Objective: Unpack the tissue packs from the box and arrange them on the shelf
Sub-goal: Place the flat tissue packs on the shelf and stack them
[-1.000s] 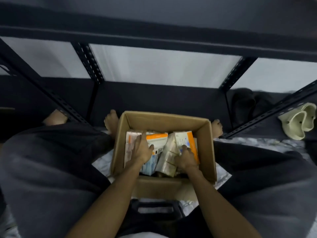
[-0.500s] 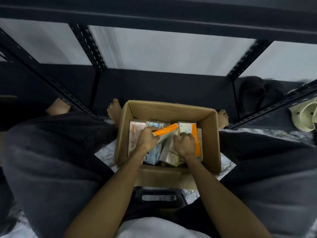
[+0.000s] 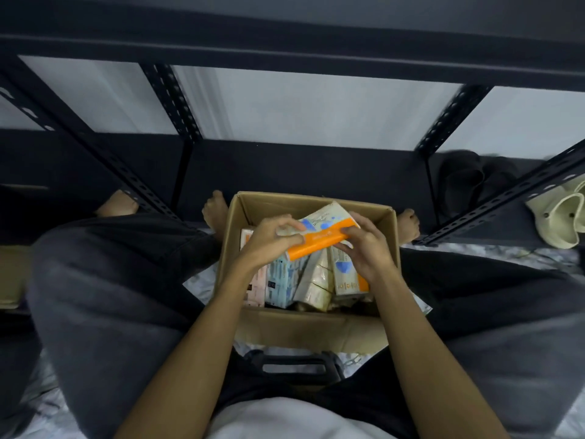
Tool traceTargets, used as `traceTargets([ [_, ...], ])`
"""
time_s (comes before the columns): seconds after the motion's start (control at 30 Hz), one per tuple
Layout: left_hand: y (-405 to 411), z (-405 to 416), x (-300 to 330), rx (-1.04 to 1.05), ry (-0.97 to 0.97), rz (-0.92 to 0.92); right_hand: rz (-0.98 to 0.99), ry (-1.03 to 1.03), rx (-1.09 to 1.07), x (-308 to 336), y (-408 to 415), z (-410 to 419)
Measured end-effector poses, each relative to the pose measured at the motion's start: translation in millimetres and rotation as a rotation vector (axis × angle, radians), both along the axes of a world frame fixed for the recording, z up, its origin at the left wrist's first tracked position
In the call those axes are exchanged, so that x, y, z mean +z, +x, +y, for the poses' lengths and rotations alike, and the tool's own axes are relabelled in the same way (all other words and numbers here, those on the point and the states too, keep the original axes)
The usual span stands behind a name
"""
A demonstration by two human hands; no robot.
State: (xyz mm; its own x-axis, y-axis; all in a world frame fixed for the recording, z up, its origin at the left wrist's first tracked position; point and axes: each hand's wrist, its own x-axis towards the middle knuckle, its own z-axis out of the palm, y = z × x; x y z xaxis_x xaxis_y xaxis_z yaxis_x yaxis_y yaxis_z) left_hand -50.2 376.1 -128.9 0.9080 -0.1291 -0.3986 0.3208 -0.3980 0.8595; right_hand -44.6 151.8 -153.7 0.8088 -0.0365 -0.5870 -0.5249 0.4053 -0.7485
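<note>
An open cardboard box (image 3: 316, 202) sits on the floor between my knees, holding several tissue packs (image 3: 311, 280) standing on edge. Above the box I hold one tissue pack (image 3: 319, 234), white with an orange side and blue print, tilted up to the right. My left hand (image 3: 269, 239) grips its left end. My right hand (image 3: 361, 245) grips its right end. The dark metal shelf (image 3: 300, 169) stands just beyond the box, its lower board bare in front of me.
Perforated shelf uprights (image 3: 172, 99) rise at left and right. Dark slippers (image 3: 474, 182) and pale clogs (image 3: 560, 213) lie on the shelf at the right. My bare feet (image 3: 215, 210) flank the box's far side. A black handle (image 3: 294, 364) sits below the box.
Both hands have lifted the orange-sided pack up out of the box; before, they were down among the packs, the left hand pulling this one loose.
</note>
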Motion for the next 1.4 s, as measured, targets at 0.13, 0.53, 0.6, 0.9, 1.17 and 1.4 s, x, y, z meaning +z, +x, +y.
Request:
traceTargets([
  [0.13,23,-9,35,-0.107,0.12,-0.169,-0.204,-0.036,0.115,40,-1,-3],
  [0.53,50,-6,148,0.13,-0.282,-0.182,-0.355,-0.108,0.249,118,-43,-12],
  [0.6,47,-4,168,0.102,-0.303,-0.157,-0.391,-0.075,0.213,136,-44,-14],
  [0.9,56,3,281,-0.058,-0.094,-0.444,-0.735,-0.353,-0.159,276,18,-28],
  [1.17,125,-4,304,0.155,0.327,-0.704,-0.817,-0.925,-0.214,327,143,-4],
  [1.4,167,5,296,0.159,0.623,-0.552,-0.623,-1.395,0.191,309,200,4],
])
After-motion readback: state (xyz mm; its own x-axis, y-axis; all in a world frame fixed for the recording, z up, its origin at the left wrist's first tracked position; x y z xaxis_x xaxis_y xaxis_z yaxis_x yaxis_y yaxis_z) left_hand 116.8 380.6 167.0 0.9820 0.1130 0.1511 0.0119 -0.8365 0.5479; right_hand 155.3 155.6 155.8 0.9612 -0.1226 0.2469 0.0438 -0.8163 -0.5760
